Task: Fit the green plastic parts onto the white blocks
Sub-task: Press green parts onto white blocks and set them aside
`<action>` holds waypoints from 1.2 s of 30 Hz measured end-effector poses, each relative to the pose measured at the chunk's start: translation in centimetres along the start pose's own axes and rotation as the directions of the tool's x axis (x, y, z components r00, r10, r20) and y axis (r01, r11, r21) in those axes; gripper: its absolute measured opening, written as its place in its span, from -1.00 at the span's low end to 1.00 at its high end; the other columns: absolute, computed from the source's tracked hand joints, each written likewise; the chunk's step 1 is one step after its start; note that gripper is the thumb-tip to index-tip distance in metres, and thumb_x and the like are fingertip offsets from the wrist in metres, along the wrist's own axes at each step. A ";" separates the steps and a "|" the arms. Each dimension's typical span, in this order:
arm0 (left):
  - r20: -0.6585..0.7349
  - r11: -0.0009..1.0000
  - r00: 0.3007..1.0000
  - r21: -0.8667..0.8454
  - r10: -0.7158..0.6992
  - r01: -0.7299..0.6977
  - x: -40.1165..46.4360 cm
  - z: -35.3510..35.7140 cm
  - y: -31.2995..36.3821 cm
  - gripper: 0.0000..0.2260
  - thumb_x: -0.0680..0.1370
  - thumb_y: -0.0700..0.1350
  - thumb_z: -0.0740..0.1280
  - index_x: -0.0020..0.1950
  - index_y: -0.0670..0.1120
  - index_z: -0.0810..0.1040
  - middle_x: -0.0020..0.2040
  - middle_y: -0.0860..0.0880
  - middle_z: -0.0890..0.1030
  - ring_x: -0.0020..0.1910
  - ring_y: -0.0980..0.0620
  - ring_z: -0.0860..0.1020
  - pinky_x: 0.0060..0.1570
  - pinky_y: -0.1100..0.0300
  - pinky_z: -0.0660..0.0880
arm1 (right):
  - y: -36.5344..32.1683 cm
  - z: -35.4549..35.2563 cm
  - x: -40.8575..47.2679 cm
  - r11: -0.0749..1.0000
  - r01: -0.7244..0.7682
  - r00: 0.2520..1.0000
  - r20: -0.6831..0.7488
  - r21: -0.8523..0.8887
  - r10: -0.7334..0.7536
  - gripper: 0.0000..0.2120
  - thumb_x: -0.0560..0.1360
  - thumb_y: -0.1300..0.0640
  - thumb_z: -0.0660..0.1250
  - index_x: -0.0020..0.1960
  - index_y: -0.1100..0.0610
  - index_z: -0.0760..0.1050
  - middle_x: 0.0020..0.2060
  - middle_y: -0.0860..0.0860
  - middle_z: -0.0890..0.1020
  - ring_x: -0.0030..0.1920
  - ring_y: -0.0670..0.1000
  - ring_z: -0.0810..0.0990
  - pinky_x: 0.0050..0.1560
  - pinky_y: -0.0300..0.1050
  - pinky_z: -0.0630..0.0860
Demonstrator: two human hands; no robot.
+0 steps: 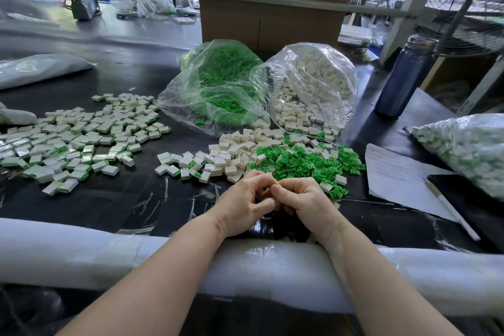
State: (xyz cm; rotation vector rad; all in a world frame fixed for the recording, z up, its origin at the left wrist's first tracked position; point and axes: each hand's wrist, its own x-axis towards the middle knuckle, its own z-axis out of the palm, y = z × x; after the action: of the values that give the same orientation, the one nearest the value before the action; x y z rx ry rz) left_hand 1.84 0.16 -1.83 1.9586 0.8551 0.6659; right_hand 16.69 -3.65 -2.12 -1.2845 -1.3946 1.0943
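Observation:
My left hand [244, 200] and my right hand [302, 198] meet fingertip to fingertip near the table's front edge, fingers curled together; whatever they hold is hidden inside the fingers. Just beyond them lies a heap of loose green plastic parts [305, 162]. To its left is a pile of plain white blocks [240, 150]. A wide spread of white blocks with green parts fitted [73, 139] covers the left of the table. Two open clear bags stand at the back, one of green parts [218, 82], one of white blocks [313, 84].
White foam padding [81, 251] runs along the front edge of the black table. A sheet of paper [395, 174] with a pen [452, 213] lies at right, beside a sealed bag of blocks [469, 150]. A dark bottle [403, 76] stands back right, cardboard boxes [272, 22] behind.

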 end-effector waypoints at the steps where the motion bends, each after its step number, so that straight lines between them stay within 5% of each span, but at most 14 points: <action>1: 0.000 1.000 1.000 0.003 -0.001 0.001 0.0 0.0 0.0 -0.90 0.47 -0.26 0.34 -0.07 -0.09 0.55 0.02 -0.10 0.45 -0.05 -0.15 0.48 0.08 -0.02 0.46 | 0.0 0.0 0.0 1.000 -0.001 1.000 -0.002 0.000 0.001 -0.77 0.53 0.28 0.26 -0.14 0.47 0.54 -0.46 0.07 0.42 -0.49 -0.16 0.32 -0.45 -0.36 0.28; 15: -0.016 1.000 1.000 -0.008 0.018 -0.018 0.1 0.0 0.1 -0.84 0.47 -0.29 0.32 -0.11 -0.02 0.52 0.01 -0.12 0.45 -0.14 -0.01 0.45 0.03 0.08 0.47 | -0.3 0.2 -0.1 0.999 -0.027 0.999 -0.025 0.026 0.027 -0.76 0.53 0.28 0.25 -0.16 0.47 0.53 -0.44 0.10 0.41 -0.49 -0.12 0.31 -0.48 -0.33 0.25; 22: -0.020 0.998 1.000 -0.061 0.013 -0.014 0.1 0.0 -0.1 -0.93 0.48 -0.29 0.33 -0.07 -0.18 0.53 -0.02 -0.10 0.43 -0.13 0.02 0.46 0.03 0.14 0.46 | -0.3 0.4 -0.1 0.998 -0.021 1.000 0.022 0.057 0.020 -0.81 0.54 0.21 0.25 -0.13 0.21 0.62 -0.38 0.10 0.51 -0.42 -0.14 0.41 -0.39 -0.34 0.35; 26: -0.010 0.998 1.000 -0.061 0.005 -0.006 0.1 0.0 -0.1 -0.88 0.47 -0.30 0.34 -0.11 -0.08 0.53 0.01 -0.13 0.44 -0.06 -0.16 0.49 0.06 -0.01 0.49 | -0.1 0.1 -0.1 0.998 -0.019 1.000 0.020 0.055 0.018 -0.80 0.53 0.25 0.26 -0.15 0.36 0.58 -0.40 0.10 0.46 -0.47 -0.15 0.35 -0.44 -0.35 0.30; 32: -0.002 0.999 1.000 -0.046 0.009 -0.009 0.1 0.0 0.0 -0.87 0.47 -0.28 0.35 -0.11 -0.05 0.52 0.00 -0.08 0.44 -0.09 -0.08 0.48 0.05 0.05 0.49 | 0.0 0.1 0.0 0.997 -0.021 1.000 0.014 0.070 0.020 -0.81 0.52 0.27 0.27 -0.18 0.34 0.59 -0.50 -0.02 0.48 -0.49 -0.17 0.37 -0.46 -0.37 0.32; 36: -0.009 1.000 1.000 -0.020 0.018 -0.019 0.0 0.0 0.1 -0.88 0.47 -0.25 0.36 -0.11 -0.04 0.53 -0.04 -0.03 0.44 -0.12 -0.02 0.46 0.02 0.10 0.46 | 0.0 0.1 -0.1 1.000 -0.007 1.000 0.005 0.022 0.007 -0.77 0.52 0.26 0.27 -0.15 0.46 0.54 -0.47 0.07 0.42 -0.49 -0.15 0.31 -0.46 -0.35 0.27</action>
State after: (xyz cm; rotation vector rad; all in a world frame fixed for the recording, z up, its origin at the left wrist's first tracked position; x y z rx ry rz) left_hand 1.89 0.12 -1.78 1.9493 0.8339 0.6921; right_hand 16.61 -3.75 -2.12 -1.2728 -1.3791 1.1150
